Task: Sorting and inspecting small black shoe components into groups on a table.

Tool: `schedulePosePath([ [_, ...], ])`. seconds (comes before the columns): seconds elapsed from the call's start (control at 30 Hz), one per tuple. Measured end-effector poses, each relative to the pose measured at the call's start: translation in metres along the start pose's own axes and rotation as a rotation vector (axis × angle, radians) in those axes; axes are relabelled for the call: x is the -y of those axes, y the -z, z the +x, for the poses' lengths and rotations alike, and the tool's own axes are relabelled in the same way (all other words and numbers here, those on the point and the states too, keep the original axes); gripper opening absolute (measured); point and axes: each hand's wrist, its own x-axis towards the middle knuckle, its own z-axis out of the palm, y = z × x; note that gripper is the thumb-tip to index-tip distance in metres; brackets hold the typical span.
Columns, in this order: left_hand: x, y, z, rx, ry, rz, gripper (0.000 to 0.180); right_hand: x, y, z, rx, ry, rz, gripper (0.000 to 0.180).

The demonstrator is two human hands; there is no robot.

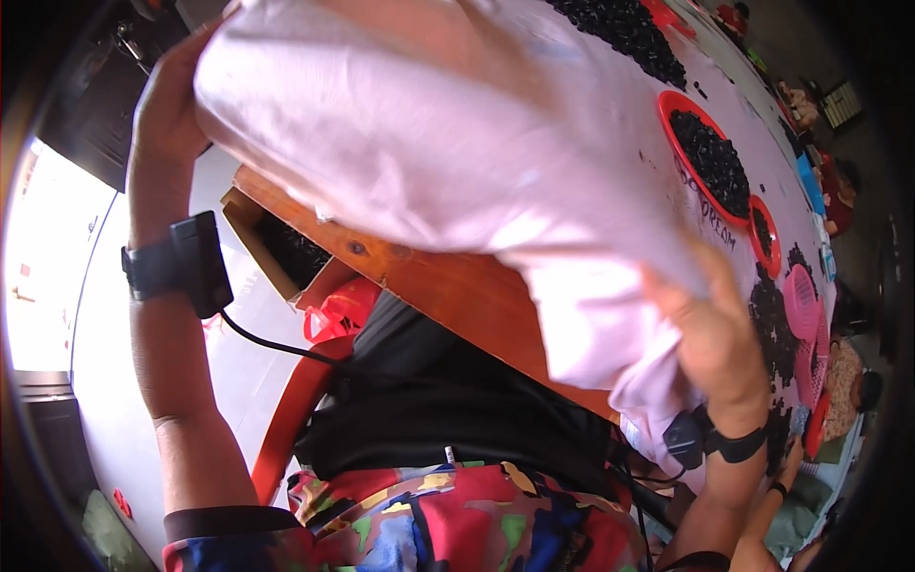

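A pale pink cloth (381, 133) is raised off the near side of a wooden table (457, 291) and blurs in places. My left hand (176, 100) is closed at its upper left edge, the fingers partly hidden by the fabric. At the right, my right hand (713, 329) has gathered a bunch of the same cloth in its grip, a little smeared by motion. Below that grip the cloth hangs in folds over the table's edge. Black straps with small dark boxes and cables are on both wrists.
Farther along the cloth lie a heap of small black pieces (629, 38), a red basin (670, 119) of them, a smaller red bowl (774, 250) and pink baskets (803, 296). A cardboard box (253, 243) and red plastic bag (348, 307) are below the table's left end. Other people are at right.
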Motion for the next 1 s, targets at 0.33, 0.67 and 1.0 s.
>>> schedulePosePath([
  [0.33, 0.033, 0.035, -0.080, -0.522, -0.160, 0.713, 0.041, -0.049, -0.060, 0.001, 0.300, 0.739, -0.799, 0.064],
  [0.67, 0.055, 0.072, -0.081, -0.826, 0.178, 0.505, 0.025, -0.083, -0.072, -0.007, 0.502, 0.713, -0.710, 0.035],
  [1.0, 0.075, 0.046, -0.056, -0.902, 0.393, 0.989, 0.036, -0.055, -0.008, 0.029, 0.196, 0.775, -0.762, 0.051],
])
